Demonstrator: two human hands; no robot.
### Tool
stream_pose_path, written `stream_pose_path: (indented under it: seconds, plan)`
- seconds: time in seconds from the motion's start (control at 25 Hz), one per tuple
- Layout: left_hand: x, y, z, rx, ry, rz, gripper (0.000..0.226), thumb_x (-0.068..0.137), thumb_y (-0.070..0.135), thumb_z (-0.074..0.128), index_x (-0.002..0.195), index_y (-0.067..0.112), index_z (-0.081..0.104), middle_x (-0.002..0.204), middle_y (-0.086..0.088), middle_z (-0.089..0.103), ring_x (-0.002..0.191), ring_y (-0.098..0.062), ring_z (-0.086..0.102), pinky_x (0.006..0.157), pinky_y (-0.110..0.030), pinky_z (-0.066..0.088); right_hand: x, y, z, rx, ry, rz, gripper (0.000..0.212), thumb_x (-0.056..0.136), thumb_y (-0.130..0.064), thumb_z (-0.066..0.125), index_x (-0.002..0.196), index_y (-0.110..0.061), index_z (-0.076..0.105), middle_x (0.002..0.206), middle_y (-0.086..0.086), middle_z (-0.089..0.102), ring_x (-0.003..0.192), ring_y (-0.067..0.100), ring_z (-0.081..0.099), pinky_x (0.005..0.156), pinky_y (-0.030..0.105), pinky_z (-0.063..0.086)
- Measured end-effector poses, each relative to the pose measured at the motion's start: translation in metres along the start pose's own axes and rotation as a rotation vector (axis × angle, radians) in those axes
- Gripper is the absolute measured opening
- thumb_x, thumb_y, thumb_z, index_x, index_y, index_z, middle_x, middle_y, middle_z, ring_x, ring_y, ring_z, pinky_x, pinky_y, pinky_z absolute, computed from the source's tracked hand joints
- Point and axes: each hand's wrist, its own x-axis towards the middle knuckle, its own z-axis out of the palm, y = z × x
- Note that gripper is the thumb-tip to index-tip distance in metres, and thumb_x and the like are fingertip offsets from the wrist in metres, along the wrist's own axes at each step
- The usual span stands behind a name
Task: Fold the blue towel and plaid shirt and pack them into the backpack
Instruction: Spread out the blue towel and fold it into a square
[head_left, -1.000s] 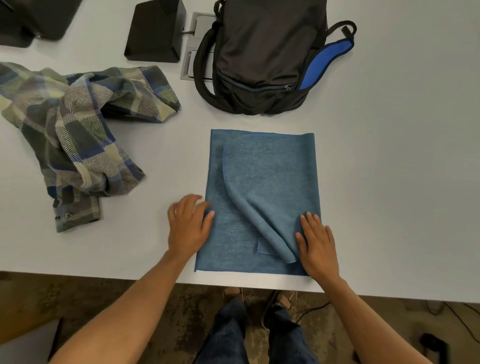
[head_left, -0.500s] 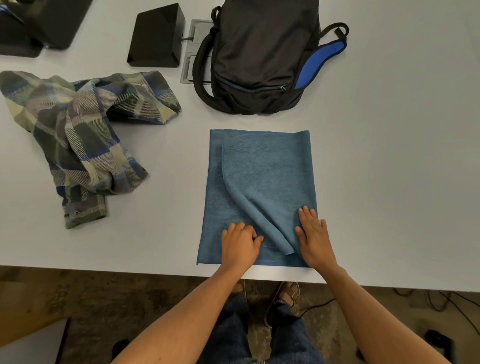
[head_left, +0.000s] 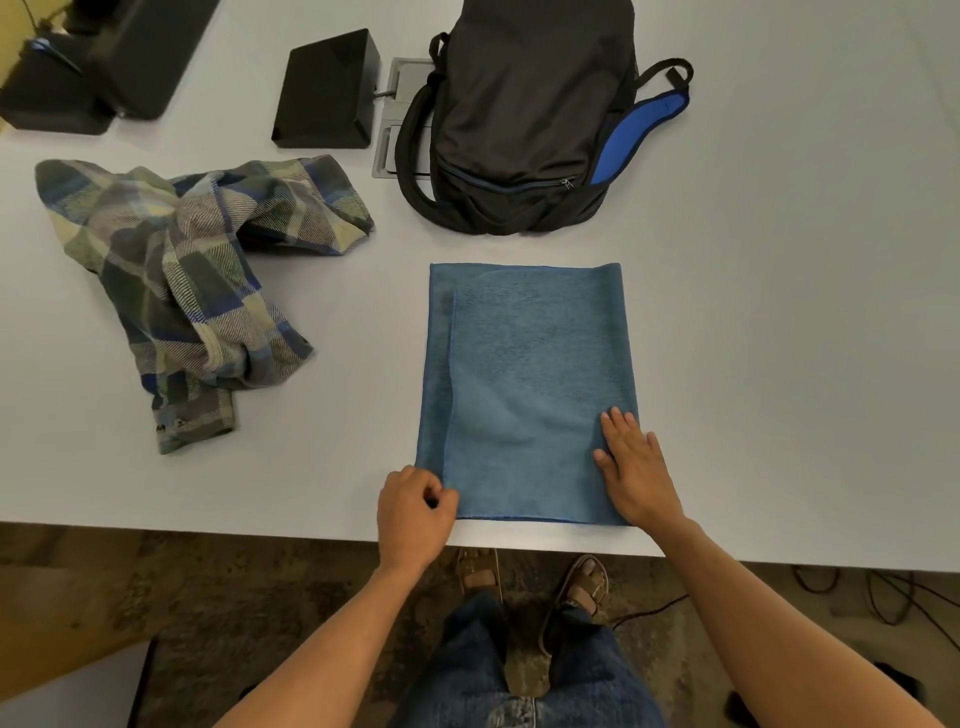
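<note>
The blue towel (head_left: 530, 384) lies folded in half on the white table (head_left: 779, 338), near its front edge. My left hand (head_left: 413, 512) pinches the towel's near left corner, fingers curled. My right hand (head_left: 636, 465) rests flat on the towel's near right part, fingers straight. The plaid shirt (head_left: 192, 275) lies crumpled at the left of the table. The black backpack (head_left: 530, 119) with blue-lined straps lies at the back, just beyond the towel, its front zipper closed.
A black box (head_left: 327, 88) sits left of the backpack, beside a grey metal floor-box plate (head_left: 389, 150) set in the table. Dark equipment (head_left: 104, 62) stands at the far left corner. Cables lie on the floor at right.
My left hand slid from the towel's left side to the turned-back top layer and pulled it leftward; that layer now lies flat. My right hand stayed pressing the right edge.
</note>
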Motion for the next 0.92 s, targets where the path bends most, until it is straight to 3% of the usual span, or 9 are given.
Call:
stream_pose_path:
  seconds: [0.16,0.44,0.52,0.64,0.72,0.92]
  plan:
    - [-0.008,-0.018,-0.009,0.004,-0.026,0.021,0.027,0.085,0.017,0.067,0.065,0.022,0.05,0.071,0.011,0.051,0.075,-0.006,0.047,0.063,-0.018,0.035,-0.004,-0.003,0.002,-0.079,-0.016,-0.02,0.062,0.104,-0.047,0.026,0.157,-0.026,0.003,0.165,-0.004,-0.001,0.151,0.014,-0.004,0.122,0.042,-0.003]
    - [-0.01,-0.024,-0.005,-0.071,-0.061,-0.098,0.023,0.098,0.026,0.054,0.077,0.021,0.049,0.075,0.005,0.055,0.069,-0.009,0.053,0.059,-0.022,0.037,-0.02,-0.002,0.013,-0.18,-0.024,-0.019,0.067,0.102,-0.058,0.019,0.155,-0.032,-0.012,0.163,-0.006,-0.016,0.146,0.009,-0.022,0.122,0.042,-0.008]
    - [-0.006,-0.024,-0.008,-0.058,-0.064,-0.109,0.021,0.099,0.025,0.052,0.079,0.021,0.048,0.077,0.005,0.055,0.069,-0.007,0.052,0.057,-0.019,0.034,-0.023,-0.004,0.017,-0.164,0.005,0.014,0.069,0.101,-0.06,0.019,0.156,-0.029,-0.009,0.162,-0.005,-0.016,0.149,0.013,-0.017,0.123,0.041,-0.005]
    - [0.002,-0.027,-0.014,-0.05,-0.095,-0.105,0.02,0.097,0.02,0.055,0.078,0.016,0.05,0.078,0.003,0.054,0.07,-0.007,0.051,0.059,-0.019,0.036,-0.029,-0.008,0.022,-0.1,0.141,0.082,0.072,0.1,-0.06,0.022,0.157,-0.017,0.014,0.164,0.008,0.01,0.15,0.026,0.014,0.121,0.044,0.018]
    - [0.003,-0.032,-0.017,-0.093,-0.106,-0.089,0.02,0.096,0.015,0.056,0.077,0.014,0.05,0.077,0.0,0.054,0.07,-0.01,0.051,0.062,-0.023,0.038,-0.034,-0.009,0.024,-0.09,0.171,0.096,0.072,0.099,-0.057,0.025,0.155,-0.012,0.023,0.161,0.012,0.021,0.146,0.03,0.025,0.118,0.044,0.026]
    - [-0.002,-0.04,-0.021,-0.175,-0.097,-0.091,0.024,0.095,0.006,0.054,0.072,0.012,0.046,0.075,-0.006,0.054,0.068,-0.012,0.047,0.063,-0.027,0.04,-0.041,-0.007,0.026,-0.103,0.138,0.072,0.07,0.099,-0.055,0.023,0.157,-0.016,0.015,0.164,0.009,0.014,0.149,0.027,0.019,0.12,0.041,0.018]
